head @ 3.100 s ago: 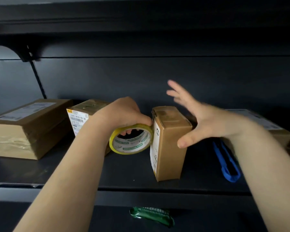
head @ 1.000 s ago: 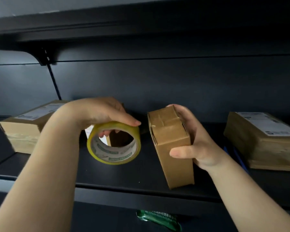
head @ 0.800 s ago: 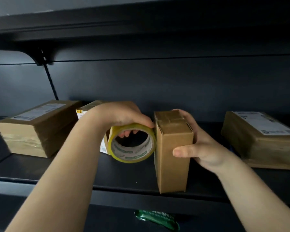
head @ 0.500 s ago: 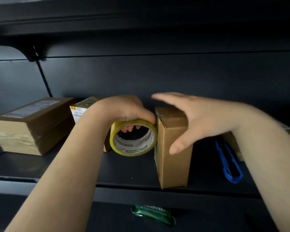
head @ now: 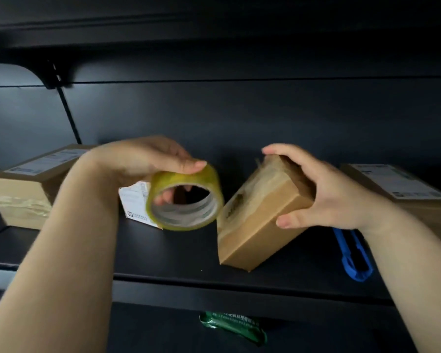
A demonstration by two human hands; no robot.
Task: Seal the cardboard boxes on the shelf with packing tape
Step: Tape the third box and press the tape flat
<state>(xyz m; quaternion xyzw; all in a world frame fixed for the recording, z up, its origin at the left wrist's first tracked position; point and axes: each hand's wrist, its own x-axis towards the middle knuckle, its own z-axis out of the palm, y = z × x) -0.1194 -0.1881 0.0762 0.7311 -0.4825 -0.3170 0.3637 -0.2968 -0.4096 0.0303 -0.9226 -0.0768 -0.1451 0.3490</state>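
A small tall cardboard box [head: 252,225] leans to the right on the black shelf [head: 163,258], one bottom edge resting on it. My right hand [head: 326,194] grips its upper end, fingers over the taped top and thumb on the front face. A yellow roll of packing tape [head: 185,198] hangs just left of the box, a small gap apart. My left hand [head: 148,159] holds the roll from above, fingers through its core. Whether a tape strip links roll and box is too blurred to tell.
A flat labelled box [head: 31,184] lies at the shelf's left end, another [head: 402,192] at the right. A white-labelled box [head: 135,202] sits behind the roll. A blue utility knife [head: 354,256] lies right of the tilted box. A green packet [head: 233,327] lies on the lower shelf.
The box stood upright with the roll against its side; now it is tipped to the right in my right hand's grip. The roll has drawn away to the left.
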